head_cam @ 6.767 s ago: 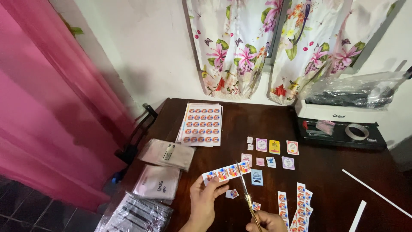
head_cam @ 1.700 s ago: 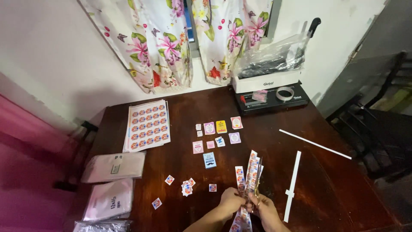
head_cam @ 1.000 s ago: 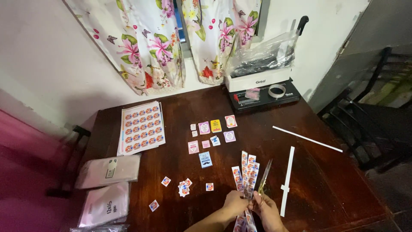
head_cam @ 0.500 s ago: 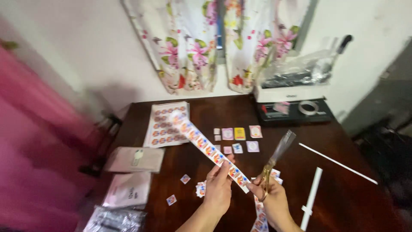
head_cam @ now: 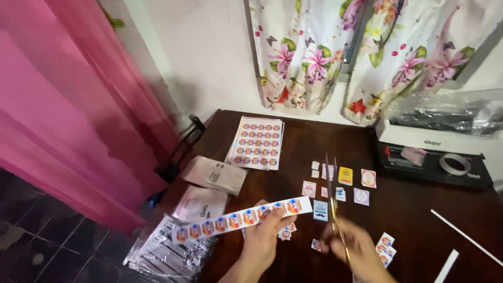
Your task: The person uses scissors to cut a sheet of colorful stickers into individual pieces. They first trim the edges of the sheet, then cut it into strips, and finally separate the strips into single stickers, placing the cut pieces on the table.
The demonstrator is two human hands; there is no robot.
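Note:
My left hand pinches a long paper strip of small round stickers that stretches out to the left, level over the dark wooden table. My right hand, blurred, grips scissors whose blades point up and away, just right of the strip's end. Small cut sticker squares lie on the table around both hands.
A stack of uncut sticker sheets lies at the back left. Several sample labels sit mid-table. Foil and paper packets lie at the left edge. A black-and-white machine with a tape roll stands back right; white strips lie right.
The view swung left. The strip, held up steeply half a second ago, now lies nearly level to the left, and the scissors have come upright beside its right end.

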